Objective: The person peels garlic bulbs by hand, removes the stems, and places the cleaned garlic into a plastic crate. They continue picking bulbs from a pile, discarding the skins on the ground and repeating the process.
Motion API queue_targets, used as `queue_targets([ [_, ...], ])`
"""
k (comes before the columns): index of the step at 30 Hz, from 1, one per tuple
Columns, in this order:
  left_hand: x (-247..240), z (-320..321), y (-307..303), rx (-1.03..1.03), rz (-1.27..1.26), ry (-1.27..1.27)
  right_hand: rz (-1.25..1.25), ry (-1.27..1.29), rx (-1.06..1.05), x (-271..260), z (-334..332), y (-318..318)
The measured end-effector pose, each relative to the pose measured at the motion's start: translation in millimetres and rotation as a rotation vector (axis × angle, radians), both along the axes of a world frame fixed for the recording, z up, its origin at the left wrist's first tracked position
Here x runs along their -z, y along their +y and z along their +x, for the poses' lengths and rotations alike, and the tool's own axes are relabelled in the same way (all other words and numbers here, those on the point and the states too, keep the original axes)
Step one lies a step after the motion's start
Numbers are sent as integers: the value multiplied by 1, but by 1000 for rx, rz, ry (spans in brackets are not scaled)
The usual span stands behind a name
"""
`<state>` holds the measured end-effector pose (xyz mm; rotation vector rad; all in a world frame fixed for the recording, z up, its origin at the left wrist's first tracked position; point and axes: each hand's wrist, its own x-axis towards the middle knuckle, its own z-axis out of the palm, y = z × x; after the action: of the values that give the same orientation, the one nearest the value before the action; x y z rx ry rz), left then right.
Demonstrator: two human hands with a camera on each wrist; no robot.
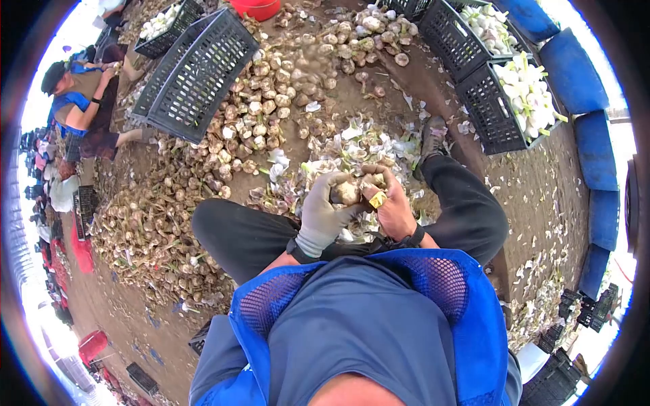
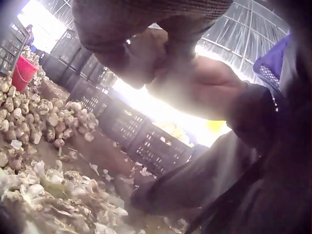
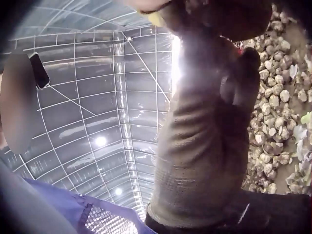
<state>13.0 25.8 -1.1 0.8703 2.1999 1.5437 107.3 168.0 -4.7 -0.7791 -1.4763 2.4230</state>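
In the head view a garlic bulb [image 1: 347,193] sits in the gloved left hand [image 1: 321,215], its fingers and thumb curled round it. Touching it from the other side is the bare right hand [image 1: 394,211], with yellow wrapping [image 1: 378,199] on a finger; its fingers are bent at the bulb's edge around a pale piece [image 1: 372,180]. The left wrist view shows the gloved hand [image 2: 131,39] dark and close, beside the bare one [image 2: 195,83]. Across the right wrist view spreads the left glove [image 3: 195,146], and the grip itself is too dark to read.
Loose peelings [image 1: 352,149] lie between the legs. Unpeeled bulbs [image 1: 162,223] are heaped at the left. Black crates [image 1: 196,78] stand upper left, and a crate of white garlic [image 1: 528,95] is upper right beside blue barrels [image 1: 575,71]. Another person [image 1: 81,101] sits far left.
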Motion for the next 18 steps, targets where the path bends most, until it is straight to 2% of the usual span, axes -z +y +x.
queue_targets([
  [2,-9,-2,1,-24,-88,-169,-16,22,-20,-2,2,3],
  [4,-6,-4,0,-2,-49,-111,-3,12,-74,-6,3,8],
  [5,-5,-5,0,-3,112,-535,-4,10,-74,-12,7,11],
  [6,-5,-7,-1,-5,276,-956,8,15,-190,-19,11,17],
  [7,3,-8,-6,42,394,-1119,24,27,-311,-23,13,25],
  [10,1,-5,-5,50,274,-1097,184,22,-207,2,17,27],
  [12,3,-3,0,37,107,-689,444,28,-147,24,20,24],
  [13,-9,-1,3,22,136,-702,413,24,-111,9,13,18],
  [14,-10,2,5,3,141,-762,207,-85,-61,-4,10,12],
  [16,-1,7,4,39,161,-572,145,-84,10,-1,4,8],
  [18,5,8,3,18,225,-575,139,-50,35,-8,1,4],
])
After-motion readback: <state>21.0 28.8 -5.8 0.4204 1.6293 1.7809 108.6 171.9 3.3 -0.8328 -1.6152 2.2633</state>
